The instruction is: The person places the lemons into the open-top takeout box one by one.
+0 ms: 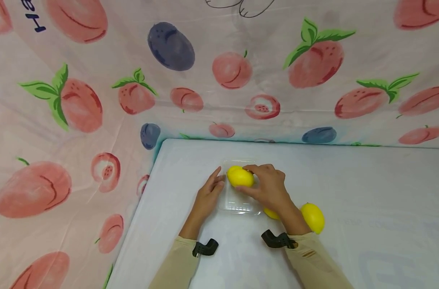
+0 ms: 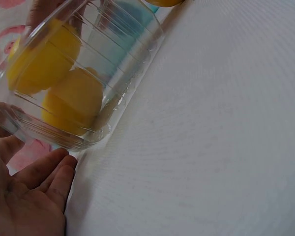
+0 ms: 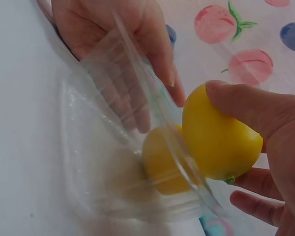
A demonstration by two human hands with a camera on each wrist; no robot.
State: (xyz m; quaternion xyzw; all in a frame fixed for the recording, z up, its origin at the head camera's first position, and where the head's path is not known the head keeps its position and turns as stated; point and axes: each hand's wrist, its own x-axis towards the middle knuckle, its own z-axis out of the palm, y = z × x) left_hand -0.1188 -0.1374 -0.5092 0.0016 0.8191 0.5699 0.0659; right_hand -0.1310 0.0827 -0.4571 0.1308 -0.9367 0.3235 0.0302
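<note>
A clear plastic container (image 1: 237, 208) stands on the white table with one lemon (image 3: 162, 160) inside, toward its far end. My right hand (image 1: 271, 185) grips another lemon (image 3: 221, 135) between thumb and fingers, just over the container's rim. From the head view the two lemons overlap. My left hand (image 1: 207, 196) is at the container's left side, its fingers loosely extended along the wall. In the left wrist view, the left fingertips (image 2: 61, 169) lie right beside the container's lower edge.
Two more lemons lie on the table to the right: one (image 1: 271, 213) partly hidden by the right wrist, the other (image 1: 313, 217) just beyond the forearm. A fruit-printed curtain (image 1: 190, 120) borders the white table (image 1: 378, 192) at the back and left.
</note>
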